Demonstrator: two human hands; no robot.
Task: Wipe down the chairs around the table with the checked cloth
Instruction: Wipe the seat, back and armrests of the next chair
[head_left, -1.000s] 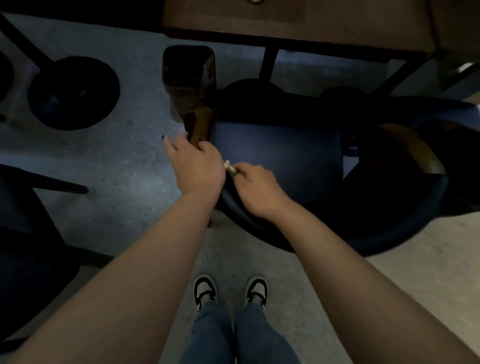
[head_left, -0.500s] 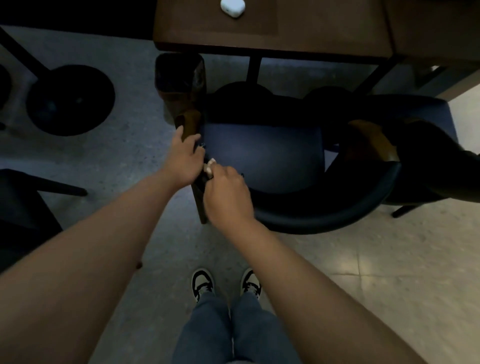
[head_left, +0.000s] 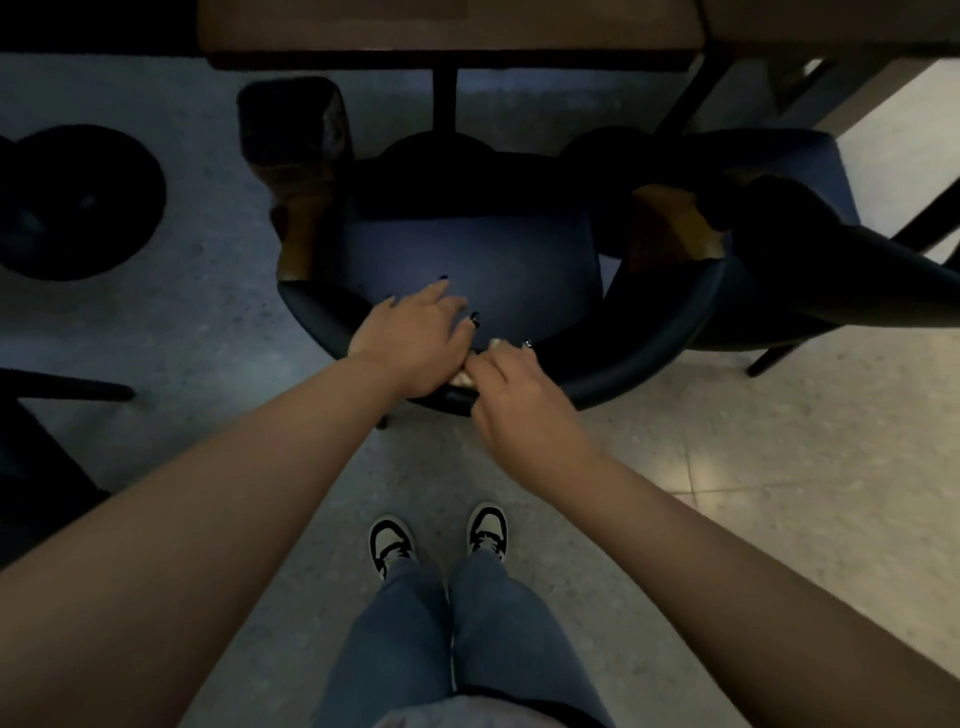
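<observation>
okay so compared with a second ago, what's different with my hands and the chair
Both hands slid along the chair's curved backrest, from its left end by the wooden armrest to the middle. The left hand let go of the armrest post and now lies spread over the backrest rim. The right hand is closed on a pale bit of cloth, as before. Chair, table and feet look unmoved.
</observation>
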